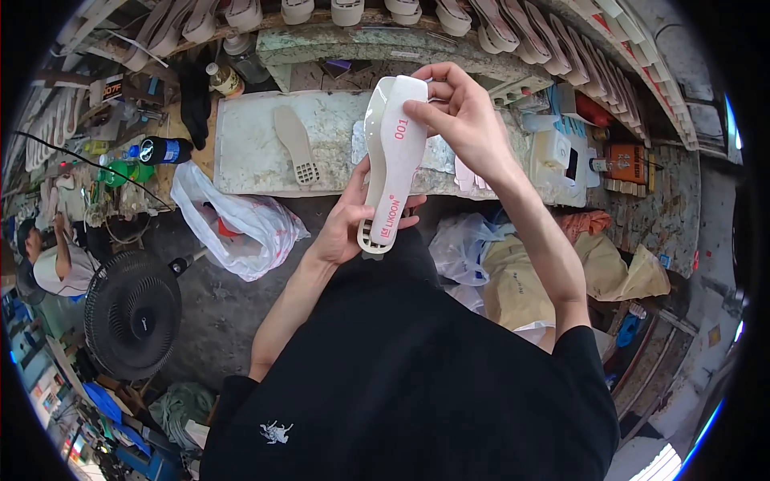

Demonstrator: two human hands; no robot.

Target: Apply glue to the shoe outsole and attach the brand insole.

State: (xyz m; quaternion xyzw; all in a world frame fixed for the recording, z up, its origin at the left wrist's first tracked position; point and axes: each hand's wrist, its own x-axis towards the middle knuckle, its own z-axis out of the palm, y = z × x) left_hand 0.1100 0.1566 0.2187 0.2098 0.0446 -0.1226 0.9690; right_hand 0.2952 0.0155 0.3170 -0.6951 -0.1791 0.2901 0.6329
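In the head view, the person holds a white insole [392, 160] upright above the counter's [241, 152] near edge. The right hand [464, 120] pinches its top end between thumb and fingers. The left hand [353, 216] cups the lower end from behind, its fingers curled around the heel. A tan insole [295, 143] lies flat on the counter, left of the hands. A white bag [241, 220] hangs below the counter's near-left corner, and a fan [132, 313] stands on the floor beneath it.
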